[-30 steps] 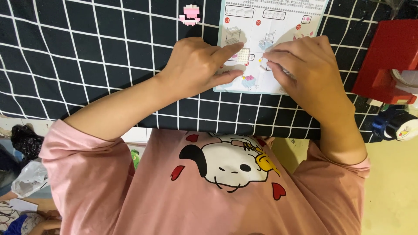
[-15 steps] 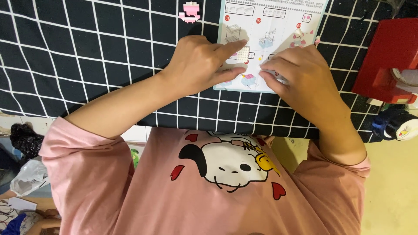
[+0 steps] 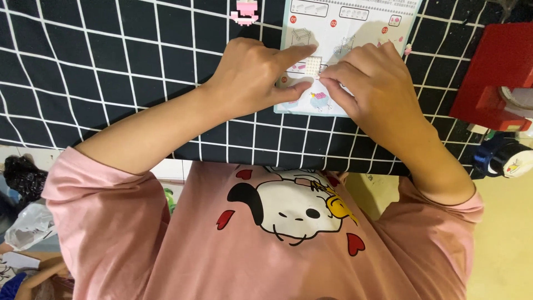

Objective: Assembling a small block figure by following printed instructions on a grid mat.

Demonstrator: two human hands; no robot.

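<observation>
Both hands have drawn closer together over the instruction sheet [image 3: 355, 33] since a second ago, meeting on a small white studded plate [image 3: 313, 66].

The left hand [image 3: 252, 78] pinches the plate between forefinger and thumb; the right hand [image 3: 372, 83] closes narrow fingertips at the plate's right edge, on a piece too small to make out. The plate sits on the sheet's lower half, on the checked worktop [image 3: 111, 66]. A small pink brick model [image 3: 245, 11] lies left of the sheet, a red box [image 3: 494, 78] to its right.

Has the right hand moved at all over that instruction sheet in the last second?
Yes, slightly. The right hand has slid left across the instruction sheet, toward the left hand and the small white studded piece.
</observation>
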